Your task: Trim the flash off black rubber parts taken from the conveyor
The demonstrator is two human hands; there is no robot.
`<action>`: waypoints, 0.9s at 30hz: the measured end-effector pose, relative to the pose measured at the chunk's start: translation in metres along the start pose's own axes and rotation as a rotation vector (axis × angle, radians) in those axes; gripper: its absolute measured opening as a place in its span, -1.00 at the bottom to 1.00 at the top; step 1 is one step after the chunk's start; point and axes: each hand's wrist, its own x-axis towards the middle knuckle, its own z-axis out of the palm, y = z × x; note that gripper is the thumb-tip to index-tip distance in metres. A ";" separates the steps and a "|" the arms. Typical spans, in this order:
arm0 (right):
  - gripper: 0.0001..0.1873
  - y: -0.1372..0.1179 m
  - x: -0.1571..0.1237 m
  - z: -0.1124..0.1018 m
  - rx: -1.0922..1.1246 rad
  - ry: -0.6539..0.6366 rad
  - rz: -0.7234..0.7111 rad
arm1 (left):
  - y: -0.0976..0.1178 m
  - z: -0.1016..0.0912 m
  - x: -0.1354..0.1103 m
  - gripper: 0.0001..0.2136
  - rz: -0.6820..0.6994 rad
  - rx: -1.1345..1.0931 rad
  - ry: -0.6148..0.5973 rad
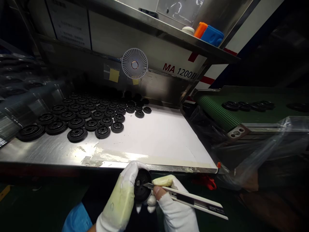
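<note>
My left hand (120, 197), in a white glove with yellowed fingers, is shut on a black moulded rubber disc (141, 186) just below the table's front edge. My right hand (172, 206), gloved with a bare fingertip showing, is shut on a white snap-off utility knife (193, 200). The knife's metal blade tip touches the disc near its central hole. Several similar black discs (77, 134) stand in rows on the left of a stainless steel table (48, 152), and a white sheet (154, 135) is taped over the table's right part.
A green belt conveyor (218, 112) at the right carries several black discs (248, 105). Clear plastic film (272, 151) hangs at the lower right. Above the table are a small white fan (134, 63) and a steel shelf (154, 29) holding blue and orange containers.
</note>
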 end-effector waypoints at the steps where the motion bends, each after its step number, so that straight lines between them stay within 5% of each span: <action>1: -0.64 0.001 0.000 -0.001 -0.011 -0.001 0.002 | -0.001 -0.001 0.000 -0.66 0.006 0.007 -0.005; 27: -0.65 0.001 0.000 -0.002 -0.029 -0.059 0.008 | 0.002 0.002 -0.002 -0.80 0.008 0.080 0.012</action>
